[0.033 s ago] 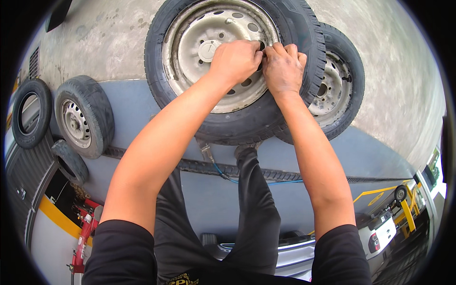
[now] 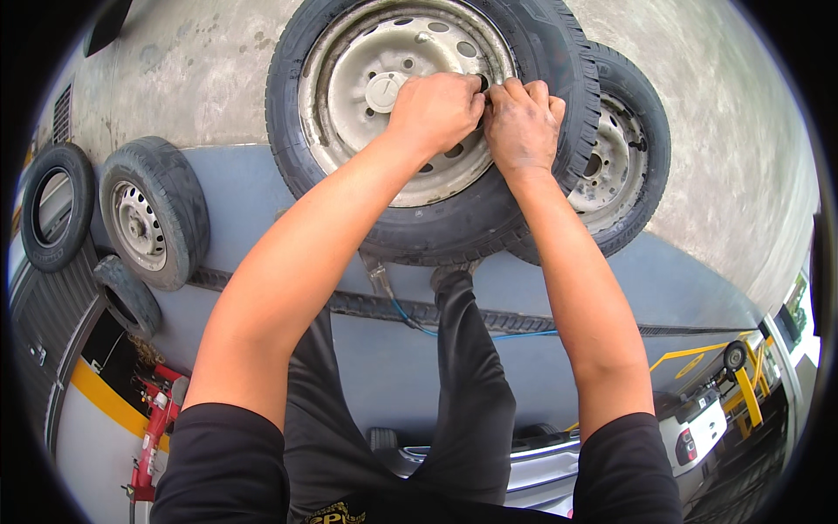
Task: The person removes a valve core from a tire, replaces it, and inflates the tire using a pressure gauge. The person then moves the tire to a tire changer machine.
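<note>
A large wheel, a black tyre on a dirty cream steel rim with a round pale centre cap, lies face up before me. My left hand reaches over the rim, its fingers curled together near the rim's right edge. Right beside it, almost touching, my right hand has its fingers bunched and pinched at the border of rim and tyre. Whatever the fingertips grip is hidden beneath them. Partly under this wheel, on the right, sits a second wheel with a worn steel rim.
Left on the floor stand a wheel with a rim, a bare tyre and a smaller tyre. A metal air fitting on a blue hose lies by my feet. Behind are a red jack and a white vehicle.
</note>
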Demonstrator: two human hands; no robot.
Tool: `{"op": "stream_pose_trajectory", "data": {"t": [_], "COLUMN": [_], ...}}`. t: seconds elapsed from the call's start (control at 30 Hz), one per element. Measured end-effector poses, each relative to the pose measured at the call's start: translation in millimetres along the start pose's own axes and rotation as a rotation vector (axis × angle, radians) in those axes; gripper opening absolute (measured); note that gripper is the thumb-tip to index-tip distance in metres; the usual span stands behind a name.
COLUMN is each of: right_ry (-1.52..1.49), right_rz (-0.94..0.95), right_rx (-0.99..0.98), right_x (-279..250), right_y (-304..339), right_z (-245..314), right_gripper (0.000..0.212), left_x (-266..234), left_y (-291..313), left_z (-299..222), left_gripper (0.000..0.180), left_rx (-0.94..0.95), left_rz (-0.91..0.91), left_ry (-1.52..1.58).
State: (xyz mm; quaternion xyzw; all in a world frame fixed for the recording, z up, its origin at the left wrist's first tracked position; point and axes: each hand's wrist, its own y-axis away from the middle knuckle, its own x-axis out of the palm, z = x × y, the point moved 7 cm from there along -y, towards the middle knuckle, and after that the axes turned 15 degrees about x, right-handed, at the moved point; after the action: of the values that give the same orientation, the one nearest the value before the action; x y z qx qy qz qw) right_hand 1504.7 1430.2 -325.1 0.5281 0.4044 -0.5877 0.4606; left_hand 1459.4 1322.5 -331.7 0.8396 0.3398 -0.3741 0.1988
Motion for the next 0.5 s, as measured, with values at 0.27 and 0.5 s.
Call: {"op": "stream_pose_trajectory", "data": {"t": [0.27, 0.5], "right_ry": [0.004, 0.063], "right_rz": [0.028, -0.021], "right_rx": [0.000, 0.004], "right_x": [1.2, 2.9], "right_y": [-0.2, -0.9], "right_z": [-2.2, -2.4], "right_gripper": [0.010, 0.012], "left_x": [5.2, 23.0], "left_y": [-0.9, -12.6], "left_z": [2.6, 3.0], "left_gripper": [0.030, 0.032], "left_rx": [0.186, 0.220], "left_rz": [-0.103, 0.141], "left_ry": [-0.174, -0.204]}}
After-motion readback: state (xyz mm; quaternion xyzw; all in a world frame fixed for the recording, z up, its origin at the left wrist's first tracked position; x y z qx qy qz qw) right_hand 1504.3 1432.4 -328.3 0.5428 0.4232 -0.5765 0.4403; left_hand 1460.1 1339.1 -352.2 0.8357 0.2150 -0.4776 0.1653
